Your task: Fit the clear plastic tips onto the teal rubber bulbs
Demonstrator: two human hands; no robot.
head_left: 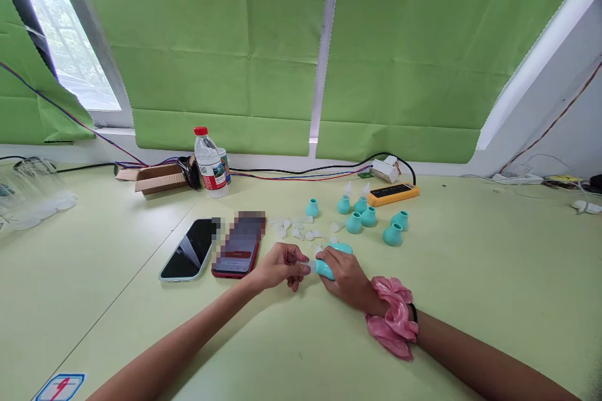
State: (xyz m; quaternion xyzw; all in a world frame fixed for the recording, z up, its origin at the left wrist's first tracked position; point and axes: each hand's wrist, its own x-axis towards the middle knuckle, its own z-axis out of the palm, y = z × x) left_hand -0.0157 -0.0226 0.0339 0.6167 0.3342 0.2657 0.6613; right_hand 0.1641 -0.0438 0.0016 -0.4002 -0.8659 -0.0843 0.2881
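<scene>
My left hand (281, 266) pinches a small translucent nozzle tip (311, 267) between thumb and fingers. My right hand (347, 282) is wrapped round a teal rubber bulb (324, 269), its neck turned left against the tip. How deep the tip sits in the neck cannot be made out. More teal shows (345, 248) behind the right fingers; whether it belongs to the same bulb is unclear. Several loose translucent tips (297, 233) lie scattered just beyond my hands. Behind them stand several other teal bulbs (354, 222), two with tips upright in their necks, such as one bulb (343, 204).
Left of my hands lie a red-edged phone (239, 247) and a pale-cased phone (187, 250). Farther back are a red-capped bottle (211, 166), an open cardboard box (161, 180) and a yellow-orange power strip (394, 194). Cables run along the wall; clear plastic (35, 194) lies far left.
</scene>
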